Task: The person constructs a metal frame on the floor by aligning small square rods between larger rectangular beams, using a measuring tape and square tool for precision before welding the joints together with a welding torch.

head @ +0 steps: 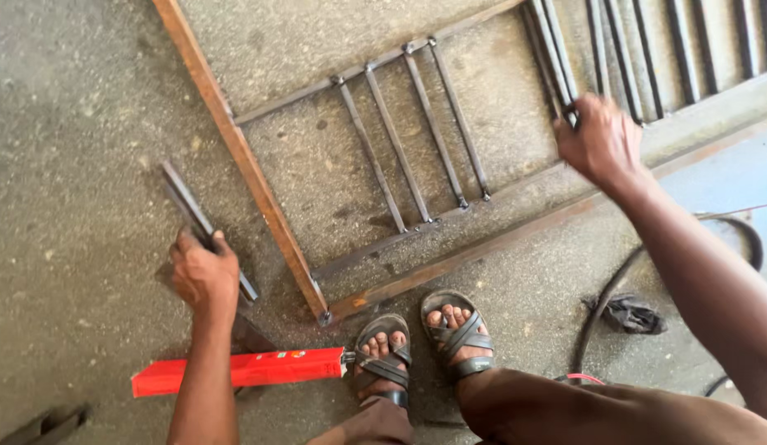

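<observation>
I crouch over a rusty steel frame (260,185) lying on a concrete floor. My left hand (204,274) is closed around a short flat steel bar (185,202) just left of the frame's corner. My right hand (602,142) grips the lower ends of loose dark steel rods (556,58) lying across the frame at the upper right. Several thin rods (416,132) sit welded between two cross strips inside the frame. My sandalled feet (424,342) rest just below the frame's near corner.
A long red box (243,371) lies on the floor under my left forearm. A black cable (602,317) and a dark crumpled rag (635,315) lie at the right. More rods (688,45) line the top right.
</observation>
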